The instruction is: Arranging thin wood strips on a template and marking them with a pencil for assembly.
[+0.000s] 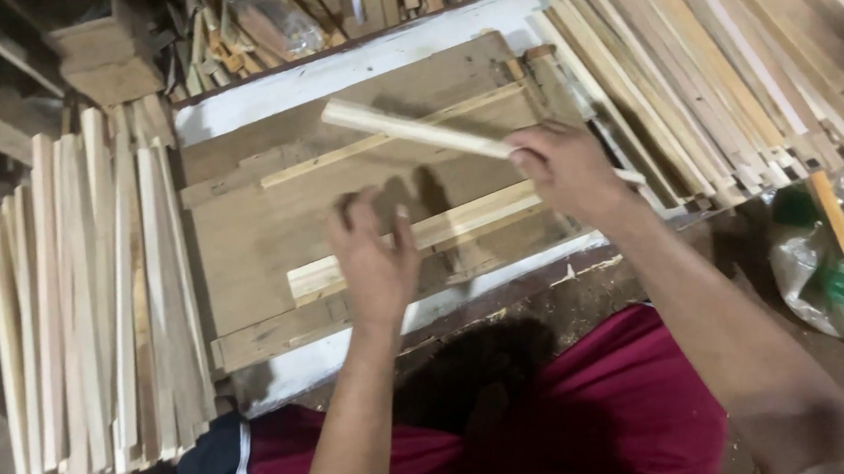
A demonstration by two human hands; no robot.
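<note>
My right hand grips one end of a pale wooden stick and holds it raised and slanted over the brown work board. My left hand hovers over the board with its fingers spread and nothing in it, right above a pale slat that lies across the board. A thinner strip lies across the board further back.
A stack of pale slats lies to the left of the board and a bigger pile of slats to the right. A plastic bag with green contents sits at the far right. Scrap wood crowds the back.
</note>
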